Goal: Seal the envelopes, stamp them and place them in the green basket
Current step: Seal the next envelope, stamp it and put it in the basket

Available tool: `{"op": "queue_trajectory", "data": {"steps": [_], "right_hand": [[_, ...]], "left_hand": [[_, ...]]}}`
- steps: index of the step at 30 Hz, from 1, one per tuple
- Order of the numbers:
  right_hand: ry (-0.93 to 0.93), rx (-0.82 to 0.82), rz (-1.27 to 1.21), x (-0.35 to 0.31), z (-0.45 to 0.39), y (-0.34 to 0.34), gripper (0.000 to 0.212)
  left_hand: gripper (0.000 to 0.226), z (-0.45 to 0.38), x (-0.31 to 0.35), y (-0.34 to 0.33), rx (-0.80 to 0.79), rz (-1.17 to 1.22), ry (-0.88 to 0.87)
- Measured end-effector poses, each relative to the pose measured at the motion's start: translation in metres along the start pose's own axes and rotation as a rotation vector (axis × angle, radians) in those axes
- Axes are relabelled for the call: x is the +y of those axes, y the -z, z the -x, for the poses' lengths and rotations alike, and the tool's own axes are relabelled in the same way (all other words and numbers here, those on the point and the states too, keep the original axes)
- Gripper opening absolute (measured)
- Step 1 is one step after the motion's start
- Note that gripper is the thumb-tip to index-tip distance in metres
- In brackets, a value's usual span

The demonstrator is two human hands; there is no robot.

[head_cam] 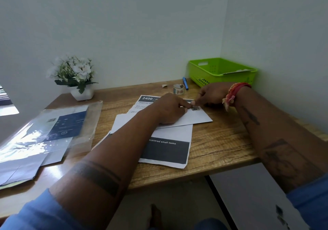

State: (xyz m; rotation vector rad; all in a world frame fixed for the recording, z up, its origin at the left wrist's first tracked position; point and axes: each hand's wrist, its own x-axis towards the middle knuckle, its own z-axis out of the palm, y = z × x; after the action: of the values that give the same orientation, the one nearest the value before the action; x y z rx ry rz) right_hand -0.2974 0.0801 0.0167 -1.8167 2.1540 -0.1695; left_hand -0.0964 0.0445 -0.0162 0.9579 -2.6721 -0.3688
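Note:
A white envelope [195, 117] lies flat on the wooden desk [221, 146], on top of printed sheets. A small dark stamp [195, 108] sits near its far right corner. My left hand [168, 109] rests palm-down on the envelope, its index finger stretched toward the stamp. My right hand [211, 95] hovers just behind the stamp, fingertips pointing down at it and touching the left fingertip. The green basket [221, 71] stands in the back right corner, with a white envelope [237, 71] lying inside against its right rim.
A roll of stamps or tape [178, 89], a blue pen [185, 83] and a paper scrap [164, 85] lie in front of the basket. A potted white flower [76, 77] stands at back left. A clear plastic sleeve with papers [46, 132] covers the desk's left side.

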Motion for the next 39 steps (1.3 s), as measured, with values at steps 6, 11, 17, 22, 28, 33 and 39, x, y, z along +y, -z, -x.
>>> {"op": "queue_trajectory", "data": {"steps": [6, 11, 17, 22, 28, 33, 39], "right_hand": [[0.003, -0.05, 0.017, -0.005, 0.004, 0.003, 0.05], [0.005, -0.072, -0.076, -0.002, 0.002, 0.003, 0.053], [-0.008, -0.091, -0.026, -0.009, 0.003, 0.003, 0.05], [-0.004, -0.07, -0.085, 0.001, 0.002, 0.003, 0.055], [0.016, -0.099, -0.098, 0.001, 0.003, 0.005, 0.038], [0.01, -0.064, -0.143, 0.006, 0.002, 0.003, 0.031], [-0.009, -0.039, 0.064, -0.005, 0.001, 0.002, 0.036]], "left_hand": [[0.033, 0.002, 0.002, 0.002, 0.01, 0.004, -0.006], [0.032, 0.003, 0.002, 0.002, 0.014, 0.013, -0.012], [0.032, 0.003, 0.003, 0.002, 0.01, 0.013, -0.017], [0.033, 0.003, 0.003, 0.001, 0.022, -0.017, -0.035], [0.033, 0.003, 0.003, 0.002, 0.016, -0.028, -0.033], [0.033, 0.002, 0.002, 0.001, 0.016, -0.037, -0.046], [0.033, 0.002, 0.003, 0.002, 0.01, -0.042, -0.046]]}}
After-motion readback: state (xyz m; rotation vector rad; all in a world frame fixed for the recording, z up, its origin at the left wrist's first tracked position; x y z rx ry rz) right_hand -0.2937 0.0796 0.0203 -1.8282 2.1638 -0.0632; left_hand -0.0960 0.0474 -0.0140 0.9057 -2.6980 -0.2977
